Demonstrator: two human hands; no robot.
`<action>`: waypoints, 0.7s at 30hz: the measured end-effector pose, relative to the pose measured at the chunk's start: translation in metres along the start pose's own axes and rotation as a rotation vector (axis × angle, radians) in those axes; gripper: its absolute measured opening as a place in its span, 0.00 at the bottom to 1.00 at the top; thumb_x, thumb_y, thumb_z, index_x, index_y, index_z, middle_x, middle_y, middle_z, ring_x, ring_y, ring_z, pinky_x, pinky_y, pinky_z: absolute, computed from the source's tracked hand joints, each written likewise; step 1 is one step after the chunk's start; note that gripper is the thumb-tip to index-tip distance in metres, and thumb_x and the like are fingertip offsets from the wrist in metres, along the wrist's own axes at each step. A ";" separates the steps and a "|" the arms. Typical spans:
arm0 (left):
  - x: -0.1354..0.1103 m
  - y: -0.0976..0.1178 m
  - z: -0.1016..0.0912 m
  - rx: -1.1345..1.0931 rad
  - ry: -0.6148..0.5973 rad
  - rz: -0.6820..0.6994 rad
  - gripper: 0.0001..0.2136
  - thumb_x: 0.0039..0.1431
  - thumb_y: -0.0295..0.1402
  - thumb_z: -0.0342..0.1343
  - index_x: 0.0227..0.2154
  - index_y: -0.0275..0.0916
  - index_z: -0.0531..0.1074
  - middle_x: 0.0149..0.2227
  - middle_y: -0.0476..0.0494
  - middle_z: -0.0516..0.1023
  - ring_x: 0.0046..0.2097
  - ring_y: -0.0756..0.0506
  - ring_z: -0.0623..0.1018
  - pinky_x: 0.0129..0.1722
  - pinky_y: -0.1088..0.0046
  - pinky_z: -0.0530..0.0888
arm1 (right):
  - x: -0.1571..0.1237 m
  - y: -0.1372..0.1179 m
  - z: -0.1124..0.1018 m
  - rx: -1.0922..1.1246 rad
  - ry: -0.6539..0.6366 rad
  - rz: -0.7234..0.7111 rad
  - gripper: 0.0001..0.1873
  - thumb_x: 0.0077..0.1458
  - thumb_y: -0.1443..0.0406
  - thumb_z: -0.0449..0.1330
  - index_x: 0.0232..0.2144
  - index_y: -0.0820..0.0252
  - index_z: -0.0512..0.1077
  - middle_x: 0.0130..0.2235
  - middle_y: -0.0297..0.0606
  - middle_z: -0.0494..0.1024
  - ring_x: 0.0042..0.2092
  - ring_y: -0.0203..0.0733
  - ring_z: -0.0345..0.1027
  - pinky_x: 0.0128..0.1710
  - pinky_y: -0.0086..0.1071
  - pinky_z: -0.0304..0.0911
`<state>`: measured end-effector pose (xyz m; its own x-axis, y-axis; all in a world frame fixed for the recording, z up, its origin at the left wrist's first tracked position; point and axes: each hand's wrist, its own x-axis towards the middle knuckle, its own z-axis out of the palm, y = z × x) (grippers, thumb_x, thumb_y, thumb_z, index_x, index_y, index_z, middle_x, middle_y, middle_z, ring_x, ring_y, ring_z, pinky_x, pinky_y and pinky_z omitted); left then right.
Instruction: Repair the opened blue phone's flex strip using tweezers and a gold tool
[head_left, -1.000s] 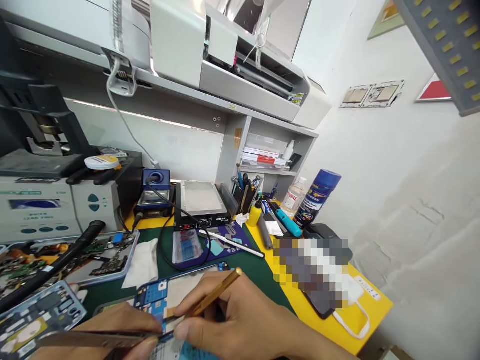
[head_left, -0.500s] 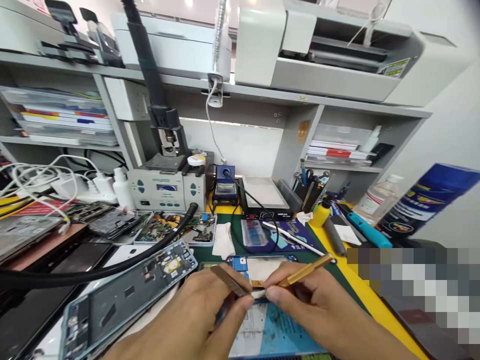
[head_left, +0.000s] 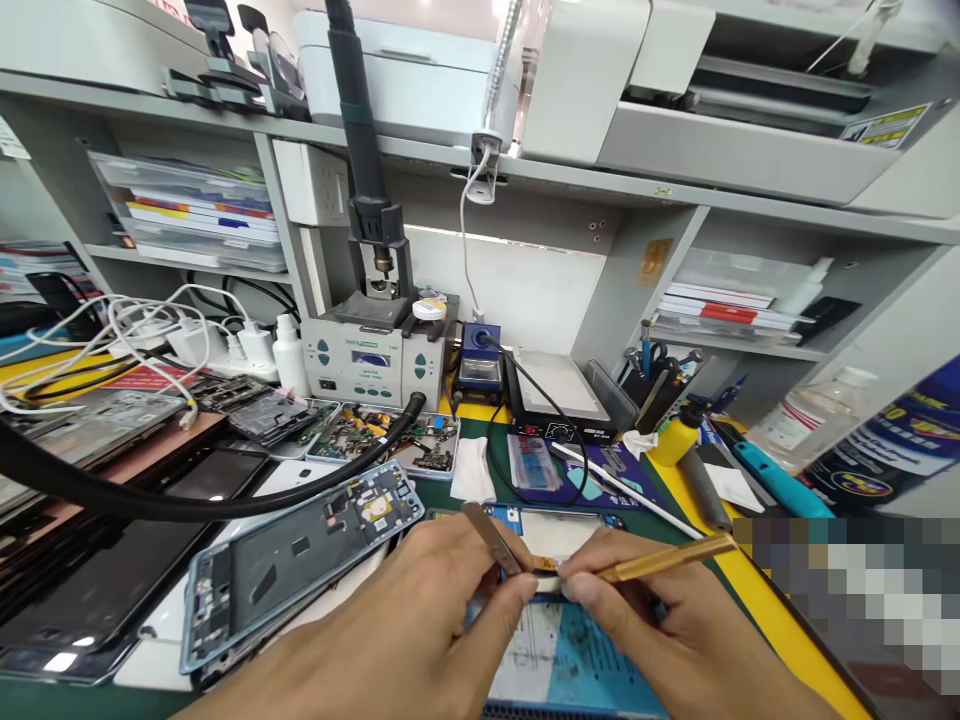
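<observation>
An opened blue phone body lies flat on the green mat in front of me, its top end with a pale shield plate just beyond my fingers. My left hand is closed on metal tweezers, whose tips point down to the phone's upper part. My right hand pinches a gold-coloured thin tool, its handle sticking out to the right. The two tool tips meet over the same spot on the phone; what lies between them is hidden by my fingers.
A second phone frame lies to the left, beside trays of small circuit parts. A hot-air station with its black hose, a heating plate, a tool holder, a blue spray can and a bottle ring the mat.
My view swung left and then settled, bringing the left side of the bench into sight. Both hands stayed on the phone, and the tweezers went from lying flat to standing steeper.
</observation>
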<state>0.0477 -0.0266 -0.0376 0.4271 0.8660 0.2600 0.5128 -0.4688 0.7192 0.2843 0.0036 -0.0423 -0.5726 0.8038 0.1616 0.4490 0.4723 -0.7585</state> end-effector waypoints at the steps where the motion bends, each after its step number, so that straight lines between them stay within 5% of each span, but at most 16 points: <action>1: -0.001 -0.001 0.000 0.002 0.004 0.006 0.08 0.71 0.34 0.50 0.46 0.45 0.74 0.47 0.51 0.80 0.50 0.47 0.78 0.53 0.73 0.72 | 0.000 0.000 0.000 -0.014 0.011 -0.017 0.10 0.69 0.61 0.56 0.36 0.53 0.75 0.38 0.32 0.81 0.40 0.39 0.75 0.42 0.27 0.69; 21: 0.000 -0.002 0.003 0.037 0.000 0.095 0.08 0.71 0.29 0.49 0.43 0.38 0.73 0.44 0.45 0.81 0.48 0.44 0.79 0.51 0.68 0.72 | 0.003 0.000 0.003 -0.049 0.095 -0.068 0.08 0.66 0.62 0.60 0.37 0.52 0.79 0.38 0.35 0.84 0.40 0.43 0.79 0.42 0.28 0.73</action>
<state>0.0486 -0.0259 -0.0413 0.4753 0.8175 0.3253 0.4975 -0.5547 0.6669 0.2801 0.0049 -0.0438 -0.5360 0.7989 0.2728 0.4457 0.5422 -0.7123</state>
